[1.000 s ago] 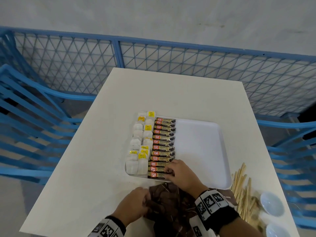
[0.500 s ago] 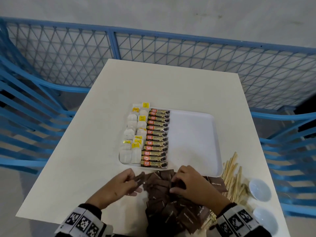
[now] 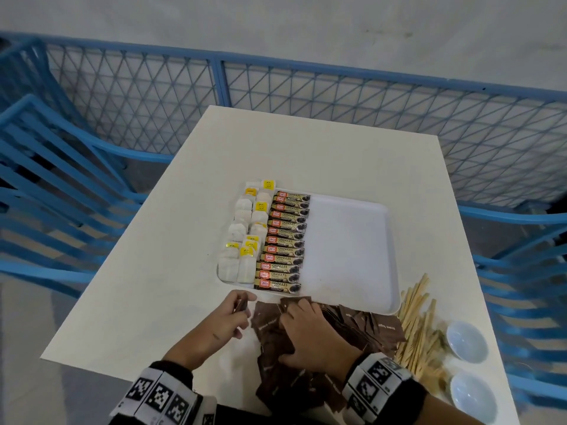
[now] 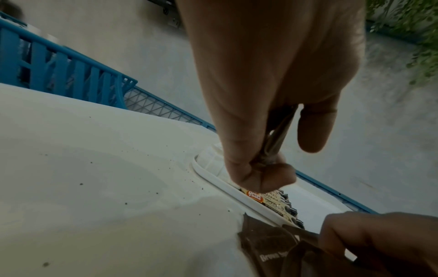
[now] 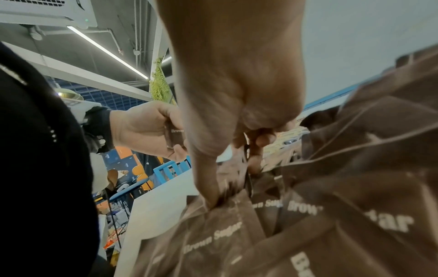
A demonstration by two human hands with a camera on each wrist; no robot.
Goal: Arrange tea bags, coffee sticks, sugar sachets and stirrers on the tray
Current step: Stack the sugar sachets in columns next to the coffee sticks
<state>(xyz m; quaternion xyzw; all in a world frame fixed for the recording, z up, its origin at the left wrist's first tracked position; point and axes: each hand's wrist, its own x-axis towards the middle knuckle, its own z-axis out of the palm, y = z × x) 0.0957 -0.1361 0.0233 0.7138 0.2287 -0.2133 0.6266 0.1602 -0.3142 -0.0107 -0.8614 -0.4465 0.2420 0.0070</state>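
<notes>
Brown sugar sachets lie heaped on the table just before the white tray; only the right wrist view makes their "Brown Sugar" print readable. Left hand pinches a few sachets, right hand curls into the heap, having left the tray a second ago. Twelve coffee sticks sit beside tea bags; two small white bowls flank loose wooden stirrers.

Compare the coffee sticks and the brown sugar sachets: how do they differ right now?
The coffee sticks lie inside the tray in one neat column, parallel; the brown sugar sachets sit off the tray on the table in a loose, overlapping pile. The sticks are long, gold-black with orange labels; the sachets are squarer, plain brown. No hand touches the sticks; the left hand holds sachets and the right hand digs in the pile.
</notes>
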